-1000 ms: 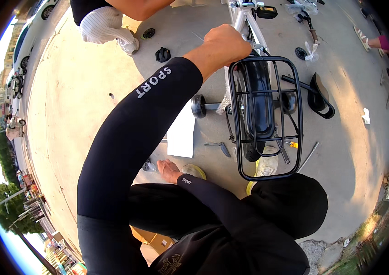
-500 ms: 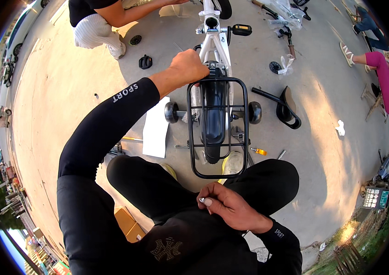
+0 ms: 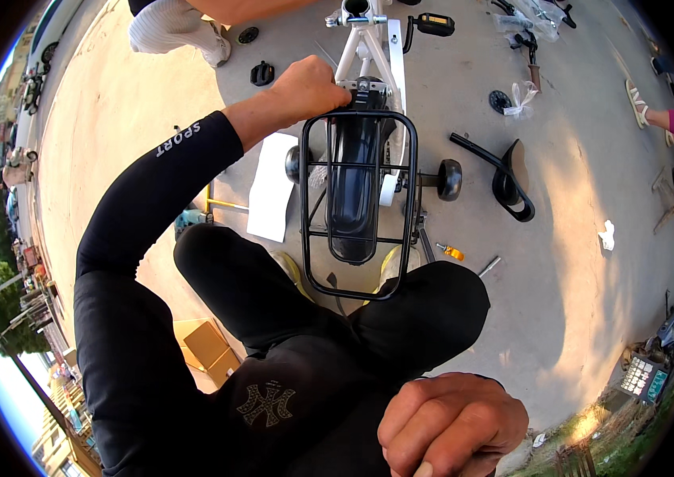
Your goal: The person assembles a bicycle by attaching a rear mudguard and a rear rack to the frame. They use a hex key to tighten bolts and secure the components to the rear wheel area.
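A white bicycle frame [image 3: 366,49] stands in front of me, a black wire rear rack [image 3: 411,171] and a black mudguard [image 3: 350,184] at its near end. My left hand [image 3: 305,89] is closed at the rack's front end, beside the bracket below the seat tube; its fingertips are partly hidden. Close to the lower edge, my right hand [image 3: 455,425] is a closed fist, and whatever lies inside is hidden. Small black stabiliser wheels [image 3: 449,180] flank the rear.
A saddle on its post [image 3: 505,179], an orange-handled tool [image 3: 450,252] and a white sheet [image 3: 272,191] lie on the concrete. A loose pedal [image 3: 262,74] is beyond my left forearm. Another person's arm [image 3: 265,8] reaches in at the top. A cardboard box [image 3: 208,347] sits by my left leg.
My right hand has come down and right, toward the camera; the small silver piece in its pinch is now out of sight. The rack has shifted left relative to the frame, my left hand still there.
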Available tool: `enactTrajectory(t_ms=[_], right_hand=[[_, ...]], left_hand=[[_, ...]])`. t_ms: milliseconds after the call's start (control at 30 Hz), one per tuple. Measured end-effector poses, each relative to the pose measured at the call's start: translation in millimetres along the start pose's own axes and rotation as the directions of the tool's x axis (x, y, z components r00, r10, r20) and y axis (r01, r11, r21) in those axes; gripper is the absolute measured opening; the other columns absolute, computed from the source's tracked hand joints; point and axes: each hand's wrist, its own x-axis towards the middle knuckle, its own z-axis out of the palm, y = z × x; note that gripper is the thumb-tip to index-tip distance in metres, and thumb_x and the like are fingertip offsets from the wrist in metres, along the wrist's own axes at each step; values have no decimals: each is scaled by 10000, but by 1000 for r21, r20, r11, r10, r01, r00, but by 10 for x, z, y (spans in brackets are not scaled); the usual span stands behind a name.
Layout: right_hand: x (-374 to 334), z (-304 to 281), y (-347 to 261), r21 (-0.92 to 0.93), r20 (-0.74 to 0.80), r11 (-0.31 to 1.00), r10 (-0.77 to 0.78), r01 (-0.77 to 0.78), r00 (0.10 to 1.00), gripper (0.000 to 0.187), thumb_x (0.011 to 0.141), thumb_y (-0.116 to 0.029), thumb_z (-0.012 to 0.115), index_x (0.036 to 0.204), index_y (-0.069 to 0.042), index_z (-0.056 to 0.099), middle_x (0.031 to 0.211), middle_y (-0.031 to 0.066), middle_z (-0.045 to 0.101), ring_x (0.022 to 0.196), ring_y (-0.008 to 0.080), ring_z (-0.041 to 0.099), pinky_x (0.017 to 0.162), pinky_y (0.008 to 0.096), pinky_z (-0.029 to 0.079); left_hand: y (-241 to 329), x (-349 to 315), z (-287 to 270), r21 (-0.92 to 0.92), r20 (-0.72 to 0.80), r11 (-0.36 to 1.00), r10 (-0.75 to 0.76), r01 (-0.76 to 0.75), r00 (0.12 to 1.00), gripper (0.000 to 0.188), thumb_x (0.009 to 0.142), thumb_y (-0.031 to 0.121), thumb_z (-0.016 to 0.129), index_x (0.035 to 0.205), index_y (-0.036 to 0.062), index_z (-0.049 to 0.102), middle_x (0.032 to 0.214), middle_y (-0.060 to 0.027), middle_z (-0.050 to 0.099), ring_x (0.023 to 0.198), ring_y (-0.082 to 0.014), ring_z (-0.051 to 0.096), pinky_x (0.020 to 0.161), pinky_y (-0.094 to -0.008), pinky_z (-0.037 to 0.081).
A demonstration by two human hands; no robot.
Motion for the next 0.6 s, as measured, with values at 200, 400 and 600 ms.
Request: enactTrajectory(t_ms=[200,400,600], right_hand=[[83,-203,270,204,143,978,-75,45,987,279,830,-69,810,1033,65,675,855,180,693,718,270,663,584,307,541],[132,-248,119,246,150,963,74,-110,986,265,810,-36,817,1014,72,687,845,200,694,717,274,671,599,316,553],[382,-565,-141,-390,-49,883,264,-262,963,189,886,-83,731,1048,-15,662,907,84,694,733,172,643,670,271,501]], left_hand=[[30,-12,-57,139,52,972,181,-187,982,279,784,224,687,740,-48,737,592,-106,654,502,-171,577,536,-332,477],[-36,60,17,22,41,998,61,-62,997,292,769,216,692,755,-74,728,626,-163,661,528,-202,596,561,-339,500],[-17,0,-48,54,28,998,44,-45,999,351,742,259,695,774,-90,722,632,-215,641,564,-262,640,616,-385,531]])
